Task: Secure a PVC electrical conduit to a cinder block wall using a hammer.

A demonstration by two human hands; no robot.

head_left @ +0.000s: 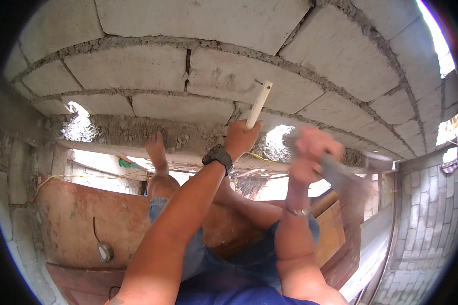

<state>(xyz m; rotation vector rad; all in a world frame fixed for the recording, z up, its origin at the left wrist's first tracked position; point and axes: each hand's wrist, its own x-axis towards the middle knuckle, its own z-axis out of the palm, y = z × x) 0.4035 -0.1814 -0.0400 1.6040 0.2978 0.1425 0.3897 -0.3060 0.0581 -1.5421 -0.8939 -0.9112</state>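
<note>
My left hand (pixel 242 138), with a dark watch on its wrist, is closed around the lower end of a narrow off-white strip (pixel 260 101). The strip rises tilted to the right in front of the block wall (pixel 224 76). A hole shows near its top end, and a thin dark nail-like pin (pixel 258 81) sticks out beside it. My right hand (pixel 315 150), smeared by motion, grips a grey tool (pixel 346 180) to the right of the strip. The tool's far end is too blurred to tell its kind.
Bright gaps (pixel 279 142) open low in the wall, above a ledge of rough mortar (pixel 132 131). My bare foot (pixel 156 145) rests against that ledge. A yellow cord (pixel 96 176) runs along the brown wooden boards (pixel 71 213). A small grey corded object (pixel 105 251) lies there.
</note>
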